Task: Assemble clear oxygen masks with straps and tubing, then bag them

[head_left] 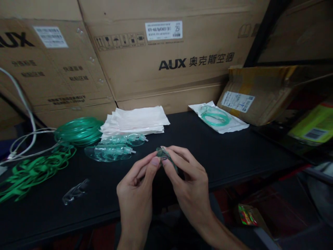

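In front of my chest, both hands meet at a translucent green oxygen mask (168, 157), most of it hidden behind my fingers. My left hand (142, 177) pinches its left edge between thumb and fingertips. The thumb and curled fingers of my right hand (186, 170) grip the other side. Left of my hands lie more translucent green oxygen masks (110, 152) with pale connectors. Small clear plastic pieces (76, 192) rest nearer the table's front edge.
Coiled green tubing (78, 130) and green elastic straps (39, 170) lie at the left. White pouches (137, 119) are stacked at the back. A pouch with tubing (218, 118) sits right, beside a cardboard box (255, 93). Large cartons (169, 83) wall off the black table's (234, 149) rear.
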### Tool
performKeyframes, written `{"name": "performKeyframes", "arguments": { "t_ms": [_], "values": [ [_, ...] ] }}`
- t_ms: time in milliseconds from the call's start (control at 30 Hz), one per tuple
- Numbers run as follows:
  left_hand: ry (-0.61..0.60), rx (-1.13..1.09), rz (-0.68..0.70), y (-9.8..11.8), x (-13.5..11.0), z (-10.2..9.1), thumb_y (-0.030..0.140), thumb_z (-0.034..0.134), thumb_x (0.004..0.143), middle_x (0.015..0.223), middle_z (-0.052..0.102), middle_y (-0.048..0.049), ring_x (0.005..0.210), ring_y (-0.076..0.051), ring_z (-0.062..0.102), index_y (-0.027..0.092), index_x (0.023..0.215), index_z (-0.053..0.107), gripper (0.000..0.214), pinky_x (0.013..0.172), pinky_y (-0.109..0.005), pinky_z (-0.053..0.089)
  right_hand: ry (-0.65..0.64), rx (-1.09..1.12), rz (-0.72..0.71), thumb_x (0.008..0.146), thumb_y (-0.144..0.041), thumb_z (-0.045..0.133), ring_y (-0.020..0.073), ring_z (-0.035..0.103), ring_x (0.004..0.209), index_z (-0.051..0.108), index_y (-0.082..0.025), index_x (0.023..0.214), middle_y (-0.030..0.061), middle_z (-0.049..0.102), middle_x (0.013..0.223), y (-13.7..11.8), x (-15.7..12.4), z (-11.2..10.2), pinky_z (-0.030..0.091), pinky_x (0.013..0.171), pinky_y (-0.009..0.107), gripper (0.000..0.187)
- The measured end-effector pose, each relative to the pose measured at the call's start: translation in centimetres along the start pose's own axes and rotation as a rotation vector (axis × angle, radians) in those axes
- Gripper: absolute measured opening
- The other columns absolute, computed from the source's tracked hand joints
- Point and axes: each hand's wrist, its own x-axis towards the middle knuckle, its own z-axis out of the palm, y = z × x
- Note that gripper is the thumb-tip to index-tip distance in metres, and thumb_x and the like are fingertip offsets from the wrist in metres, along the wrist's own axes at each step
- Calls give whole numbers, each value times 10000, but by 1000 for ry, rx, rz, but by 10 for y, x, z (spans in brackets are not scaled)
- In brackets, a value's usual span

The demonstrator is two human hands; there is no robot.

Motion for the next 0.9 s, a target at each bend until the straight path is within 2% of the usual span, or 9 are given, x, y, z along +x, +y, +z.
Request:
{"name": "performKeyframes", "arguments": {
  "t_ms": [100, 233, 333, 467, 667, 800, 900],
  "values": [
    [-12, -9, -16, -1, 0, -1, 388, 857, 815, 1039, 841, -52, 973, -223, 807, 231, 1096, 828, 322, 892, -256, 649, 21, -29, -29, 934, -98, 652, 194, 731, 997, 832, -257, 1096, 73, 734, 1091, -1, 1, 3, 608, 852, 285, 290],
    [-26, 9, 10, -1, 1, -3, 379, 839, 831, 1112, 825, -69, 993, -242, 802, 217, 1042, 843, 266, 911, -291, 652, 46, -74, -51, 943, -111, 638, 201, 723, 978, 832, -263, 1088, 69, 741, 1054, -3, 1, 8, 612, 852, 306, 285],
    [-16, 11, 11, -1, 2, -2, 382, 848, 816, 1078, 832, -78, 950, -250, 810, 205, 1026, 844, 274, 877, -308, 668, 52, -61, -12, 957, -142, 631, 204, 719, 996, 822, -266, 1098, 68, 734, 1080, -4, -1, 12, 606, 885, 312, 268],
    [-13, -37, 7, 1, 2, 1, 373, 849, 812, 976, 846, -62, 899, -235, 817, 188, 964, 842, 239, 841, -285, 674, 42, -92, 30, 984, -192, 618, 212, 689, 1129, 790, -267, 1166, 75, 703, 1203, -2, -6, 12, 565, 985, 321, 262],
    [-12, -63, 6, 3, 0, 2, 359, 846, 810, 914, 844, -57, 864, -230, 819, 171, 905, 830, 211, 802, -268, 678, 71, -111, 74, 979, -223, 636, 221, 684, 1136, 743, -266, 1216, 70, 712, 1232, 1, -8, 10, 555, 985, 353, 264],
    [1, -24, 19, 3, -1, 1, 368, 845, 811, 933, 843, -63, 874, -232, 815, 168, 896, 826, 218, 836, -296, 676, 141, 5, 109, 952, -192, 679, 202, 700, 1075, 727, -258, 1105, 44, 737, 1130, 2, -8, 15, 558, 971, 341, 174],
    [0, -17, 23, 2, 0, 2, 358, 840, 817, 916, 841, -56, 871, -224, 813, 169, 885, 823, 202, 829, -282, 673, 166, 9, 66, 940, -158, 679, 205, 686, 1077, 735, -247, 1026, 51, 723, 1092, 2, -7, 18, 554, 968, 345, 135]
  ]
}}
